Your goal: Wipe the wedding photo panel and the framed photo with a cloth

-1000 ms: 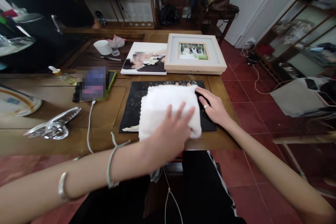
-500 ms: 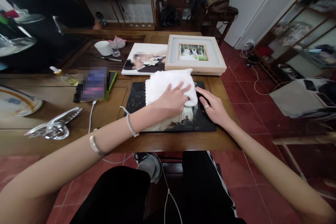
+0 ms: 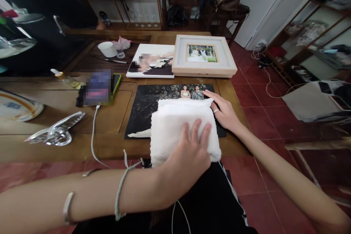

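Observation:
A folded white towel (image 3: 170, 128) covers the lower right part of a dark photo panel (image 3: 148, 102) and overhangs the table's front edge. My left hand (image 3: 190, 153) holds this towel, its fingers spread over the top; the thumb is hidden. At the panel's right side lies my right hand (image 3: 223, 111), open, fingers stretched along the surface and fingertips near the pictured couple. A ring is on one finger. Much of the panel's lower print is hidden under the towel.
Behind the panel are a white-edged photo print (image 3: 153, 69) and a pale framed photo (image 3: 203, 67). Leftward lie a phone (image 3: 117, 80) with a white cable (image 3: 94, 124), a silver hair clip (image 3: 59, 131), a dropper bottle (image 3: 67, 79) and a white cup (image 3: 107, 49).
My left hand has drawn the towel toward me, past the table's front edge, uncovering the couple in the panel's upper part. My right hand stays at the panel's right side.

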Demonstrator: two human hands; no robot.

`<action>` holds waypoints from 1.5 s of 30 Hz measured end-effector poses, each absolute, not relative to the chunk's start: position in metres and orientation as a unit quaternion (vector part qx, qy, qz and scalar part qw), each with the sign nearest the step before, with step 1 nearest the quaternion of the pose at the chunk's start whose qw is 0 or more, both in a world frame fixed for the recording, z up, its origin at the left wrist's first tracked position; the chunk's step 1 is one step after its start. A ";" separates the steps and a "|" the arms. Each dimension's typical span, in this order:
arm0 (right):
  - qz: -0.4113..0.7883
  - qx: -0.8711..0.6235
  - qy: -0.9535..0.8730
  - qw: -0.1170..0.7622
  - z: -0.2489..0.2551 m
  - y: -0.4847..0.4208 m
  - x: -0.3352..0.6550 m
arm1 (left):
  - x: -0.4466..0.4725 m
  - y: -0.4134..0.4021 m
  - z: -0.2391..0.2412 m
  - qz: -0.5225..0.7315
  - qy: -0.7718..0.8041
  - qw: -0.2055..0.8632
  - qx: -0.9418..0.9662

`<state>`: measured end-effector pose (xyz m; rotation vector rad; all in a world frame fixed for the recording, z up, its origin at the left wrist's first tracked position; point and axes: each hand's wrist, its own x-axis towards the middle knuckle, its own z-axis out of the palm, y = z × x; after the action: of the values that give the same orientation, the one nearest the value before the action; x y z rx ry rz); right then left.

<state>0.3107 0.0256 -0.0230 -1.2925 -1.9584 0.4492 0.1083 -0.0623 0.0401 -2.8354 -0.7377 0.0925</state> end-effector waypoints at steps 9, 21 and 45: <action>0.162 -0.506 -0.767 0.361 -0.026 0.027 0.312 | 0.113 0.025 0.043 0.054 -0.340 0.068 -0.936; 0.238 -0.530 -0.697 0.421 -0.019 0.023 0.310 | 0.141 -0.011 0.039 0.054 -0.342 0.112 -0.932; 0.168 -0.512 -0.760 0.364 -0.017 0.021 0.307 | 0.098 0.000 0.073 0.076 -0.355 0.023 -0.931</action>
<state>0.3073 0.0209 -0.0173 -1.3176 -1.9554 0.4336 0.0980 -0.0004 0.0732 -2.8841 -1.0994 0.2348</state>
